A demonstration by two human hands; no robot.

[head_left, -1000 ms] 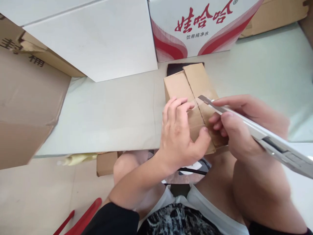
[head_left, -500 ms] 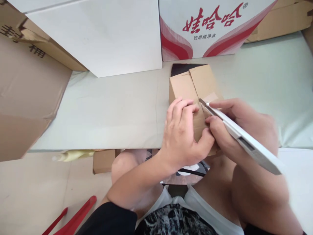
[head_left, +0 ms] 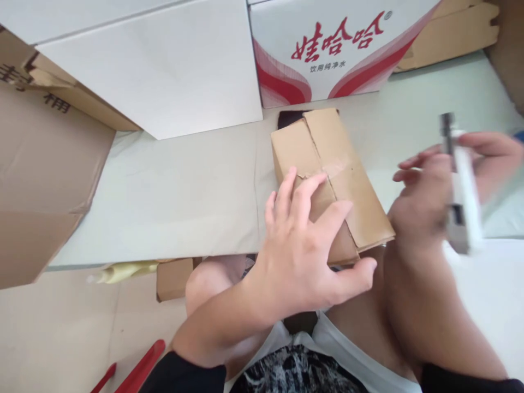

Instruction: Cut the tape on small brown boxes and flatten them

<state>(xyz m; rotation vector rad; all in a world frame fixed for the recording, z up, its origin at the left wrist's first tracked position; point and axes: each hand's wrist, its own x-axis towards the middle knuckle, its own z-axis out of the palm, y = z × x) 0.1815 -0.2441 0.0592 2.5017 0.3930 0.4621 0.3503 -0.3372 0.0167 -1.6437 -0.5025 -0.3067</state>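
A small brown cardboard box (head_left: 327,164) lies on the pale table near its front edge, its top flaps meeting along a slit seam. My left hand (head_left: 305,251) rests on the box's near left part with fingers spread and flat, thumb stretched toward the right. My right hand (head_left: 434,196) is off to the right of the box, blurred by motion, closed round a white and metal utility knife (head_left: 460,185) that points up and away from the box.
A white carton with red print (head_left: 327,49) stands right behind the box. A large plain white box (head_left: 155,65) is at the back left and brown cartons (head_left: 41,174) at the left. A red object (head_left: 139,365) lies on the floor.
My right hand has pulled the knife off the box seam and swung it out to the right. My left hand has opened and slid toward the box's near end.
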